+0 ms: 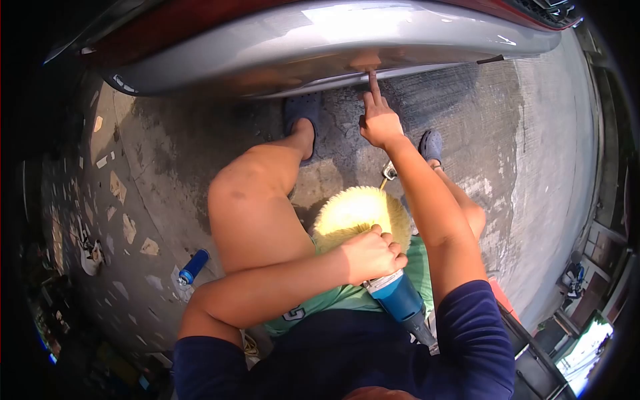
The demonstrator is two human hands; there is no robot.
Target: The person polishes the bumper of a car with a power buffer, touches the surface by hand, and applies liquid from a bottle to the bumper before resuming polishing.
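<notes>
CAUTION: Starting the rotary polisher [403, 300] in its present position could let the wool pad [363, 208] snag your green shorts [420, 267] or rub your bare thigh [257, 213]. The cause would be its placement: the tool lies over your lap, with the pad between your legs, just ahead of your left hand [372, 257]. Your fingers on that side are close to the pad's rear edge, so a slip forward could bring them into contact with it. Whether the pad is turning cannot be determined.

CAUTION: Grit under your extended index finger [374, 83] could mark the paint if you drag it along the silver bumper [267, 43]. Lowering the pad to the concrete floor [467, 200], below both hands, could load the wool with grit.

LEFT HAND: Closed in a firm grip on the front of the polisher, directly behind the pad.

RIGHT HAND: Your right hand [382, 127] is reached forward of the left, index finger straight and the other fingers curled; no object is visible in it. The fingertip is at the bumper's lower edge and appears to touch it; firm contact is not confirmed.
</notes>
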